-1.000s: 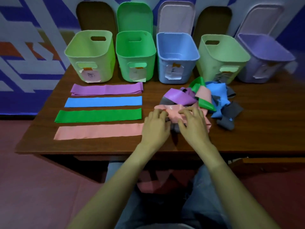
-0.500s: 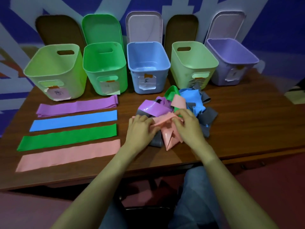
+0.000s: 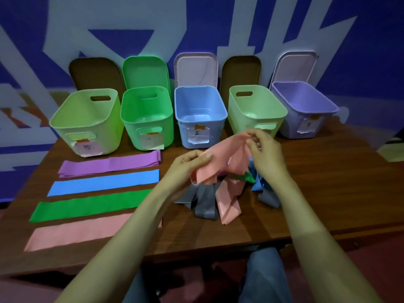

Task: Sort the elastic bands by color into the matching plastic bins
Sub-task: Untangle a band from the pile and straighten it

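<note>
– What lies nearest on the brown wooden counter (image 3: 328, 204)?

– Four bands laid flat side by side, left of the hands: a long pink flat band (image 3: 76, 232) by the near edge, then a green flat band (image 3: 87, 205), a blue flat band (image 3: 102, 182) and a purple flat band (image 3: 109, 164). Smoothed out like that, they may serve as colour samples, though I can't be sure.

– And the hands?

– Both are raised over a tangled heap of grey, pink, blue and green bands (image 3: 204, 202). The left hand (image 3: 188, 165) pinches one end of a crumpled pink elastic band (image 3: 220, 158) between thumb and fingers. The right hand (image 3: 265, 149) has its grip pinched on the other end with the fingertips. Held apart this way, the band hangs between them above the heap, probably to free and straighten it.

– Where should it go?

– Five open plastic bins stand in a row behind: a pale green bin on the left (image 3: 98, 132), a green bin (image 3: 131, 132), a blue bin (image 3: 181, 132), a second pale green bin (image 3: 240, 121) and a purple bin (image 3: 290, 125). Each carries a paper label, too small to read. None is pink, so I judge a pale green one takes it by label. I see no bands inside any of them, so sorting has hardly begun.

– The lids (image 3: 145, 71)?

– Propped upright against the wall, which leaves the bin mouths open.
</note>
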Motion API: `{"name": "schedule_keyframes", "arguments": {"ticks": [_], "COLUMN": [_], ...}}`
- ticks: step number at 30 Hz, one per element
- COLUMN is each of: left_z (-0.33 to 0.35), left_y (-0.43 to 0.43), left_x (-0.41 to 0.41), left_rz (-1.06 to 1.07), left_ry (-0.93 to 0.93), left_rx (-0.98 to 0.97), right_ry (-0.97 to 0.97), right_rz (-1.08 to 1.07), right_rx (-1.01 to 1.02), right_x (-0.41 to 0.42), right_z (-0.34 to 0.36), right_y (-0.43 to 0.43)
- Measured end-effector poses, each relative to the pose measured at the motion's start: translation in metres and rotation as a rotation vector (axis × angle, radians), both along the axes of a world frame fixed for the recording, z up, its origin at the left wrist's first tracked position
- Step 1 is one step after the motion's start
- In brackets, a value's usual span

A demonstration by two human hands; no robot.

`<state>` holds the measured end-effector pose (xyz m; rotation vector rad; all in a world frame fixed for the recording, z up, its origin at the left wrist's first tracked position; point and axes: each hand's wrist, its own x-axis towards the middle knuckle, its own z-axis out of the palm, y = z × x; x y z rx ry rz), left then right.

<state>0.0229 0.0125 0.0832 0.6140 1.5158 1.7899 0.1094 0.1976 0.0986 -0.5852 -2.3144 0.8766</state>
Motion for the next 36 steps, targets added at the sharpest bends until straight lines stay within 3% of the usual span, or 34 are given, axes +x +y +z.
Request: {"name": "schedule_keyframes", "arguments": {"ticks": [3, 6, 12, 14, 16, 20, 23, 25, 27, 28, 29, 32, 34, 36], "left_z": [0.001, -0.003, 0.023, 0.035, 0.038, 0.024, 0.021, 0.027, 0.036, 0.043, 0.05, 0.066, 0.065, 0.054], "left_y": [0.004, 0.008, 0.011, 0.007, 0.001, -0.017, -0.03, -0.03, -0.022, -0.017, -0.012, -0.004, -0.002, 0.003], "left_x": [-0.003, -0.001, 0.016, 0.013, 0.006, -0.008, -0.01, -0.004, 0.002, 0.004, 0.004, -0.001, -0.001, -0.003], "left_rz": [-0.079, -0.05, 0.164, 0.066, -0.102, -0.341, -0.493, -0.405, -0.086, 0.084, 0.205, 0.211, 0.165, 0.118], "left_ry": [0.252, 0.423, 0.095, -0.016, -0.047, 0.122, 0.236, 0.381, 0.551, 0.515, 0.365, -0.156, -0.175, -0.135], "left_rx": [-0.159, -0.223, 0.188, 0.259, 0.174, -0.244, -0.325, -0.245, -0.112, -0.009, 0.107, 0.38, 0.258, -0.03], "right_ry": [0.125, 0.133, 0.177, 0.212, 0.293, 0.44, 0.413, 0.334, 0.246, 0.217, 0.196, 0.161, 0.127, 0.134], "right_rz": [0.071, 0.155, 0.192, 0.128, 0.031, -0.098, -0.093, -0.044, 0.019, 0.046, 0.063, 0.086, 0.12, 0.134], "right_rx": [-0.244, -0.275, -0.294, -0.315, -0.347, -0.362, -0.354, -0.353, -0.347, -0.326, -0.294, -0.232, -0.212, -0.196], "right_x": [-0.002, -0.002, -0.001, -0.002, -0.005, -0.003, -0.008, -0.017, -0.023, -0.024, -0.024, -0.021, -0.02, -0.018], "right_z": [0.013, 0.023, 0.031, 0.031, 0.033, 0.043, 0.045, 0.041, 0.038, 0.036, 0.034, 0.027, 0.023, 0.022], "right_y": [0.003, 0.005, 0.01, 0.011, 0.012, 0.017, 0.018, 0.014, 0.008, 0.005, 0.001, -0.008, -0.01, -0.01]}}
